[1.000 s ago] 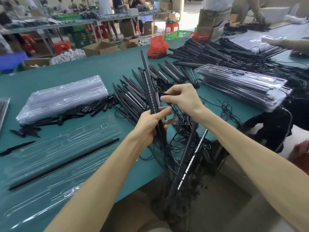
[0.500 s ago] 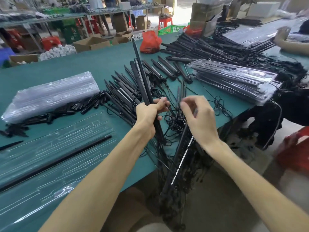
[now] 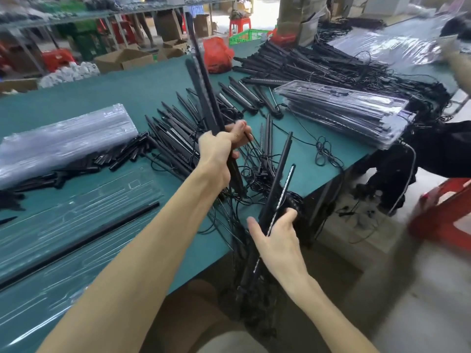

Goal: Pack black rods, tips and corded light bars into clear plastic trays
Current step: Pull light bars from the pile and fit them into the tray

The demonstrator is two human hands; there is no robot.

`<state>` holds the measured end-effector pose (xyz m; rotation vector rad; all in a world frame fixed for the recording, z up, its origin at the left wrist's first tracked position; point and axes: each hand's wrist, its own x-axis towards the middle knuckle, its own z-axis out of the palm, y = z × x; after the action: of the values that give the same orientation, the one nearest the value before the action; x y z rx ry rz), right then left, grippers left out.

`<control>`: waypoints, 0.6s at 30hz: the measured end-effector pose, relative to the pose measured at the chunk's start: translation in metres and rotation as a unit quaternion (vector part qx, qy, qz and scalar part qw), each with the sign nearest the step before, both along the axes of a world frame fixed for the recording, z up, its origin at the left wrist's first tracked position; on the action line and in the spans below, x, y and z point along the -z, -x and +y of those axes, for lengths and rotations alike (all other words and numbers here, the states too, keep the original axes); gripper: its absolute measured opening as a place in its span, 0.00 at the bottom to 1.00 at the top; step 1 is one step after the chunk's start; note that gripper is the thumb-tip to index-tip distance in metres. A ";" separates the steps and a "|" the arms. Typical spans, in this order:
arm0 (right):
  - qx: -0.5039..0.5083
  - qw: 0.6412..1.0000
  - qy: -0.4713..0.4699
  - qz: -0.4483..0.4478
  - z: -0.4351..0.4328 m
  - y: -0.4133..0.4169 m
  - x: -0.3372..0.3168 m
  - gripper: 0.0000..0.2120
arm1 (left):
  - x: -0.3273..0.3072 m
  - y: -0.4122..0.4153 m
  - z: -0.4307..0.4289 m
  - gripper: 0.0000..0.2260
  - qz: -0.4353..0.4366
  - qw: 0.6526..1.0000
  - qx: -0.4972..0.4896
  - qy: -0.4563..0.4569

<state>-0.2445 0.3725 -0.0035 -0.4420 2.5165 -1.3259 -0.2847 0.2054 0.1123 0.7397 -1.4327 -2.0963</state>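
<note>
A pair of upright light bars stands tilted above the green surface, gripped low by the left hand, fingers clenched round them. The right hand grasps a slanted light bar hanging past the surface edge, fingers apparently curled behind it. A black rod lies in the clear tray at left.

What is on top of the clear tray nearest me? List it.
One long black rod lies diagonally across the clear tray; its other moulded slots in view look unfilled. The left arm covers the tray's near right corner, so anything there cannot be seen.
</note>
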 end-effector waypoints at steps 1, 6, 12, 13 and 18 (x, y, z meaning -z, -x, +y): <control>0.011 1.000 0.006 0.001 -0.002 0.004 -0.002 0.23 | -0.004 0.000 -0.004 0.11 0.011 1.000 -0.003 -0.014; 0.023 0.999 0.037 -0.009 0.002 0.019 -0.004 0.18 | -0.020 -0.005 -0.019 0.05 0.051 0.998 -0.015 -0.024; 0.036 0.996 0.078 0.032 0.017 0.032 -0.008 0.13 | -0.050 -0.020 -0.056 0.05 0.164 0.976 -0.074 -0.125; 0.035 0.995 0.080 0.049 0.017 0.035 -0.011 0.15 | -0.056 -0.026 -0.066 0.06 0.180 0.972 -0.085 -0.125; 0.014 0.986 0.092 0.140 -0.007 0.069 -0.046 0.13 | -0.078 -0.067 -0.111 0.07 0.207 0.966 -0.123 -0.099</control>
<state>-0.3131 0.3651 0.0428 -0.6781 2.6381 -1.6168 -0.2180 0.0944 0.1900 0.4822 -0.8711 -2.0606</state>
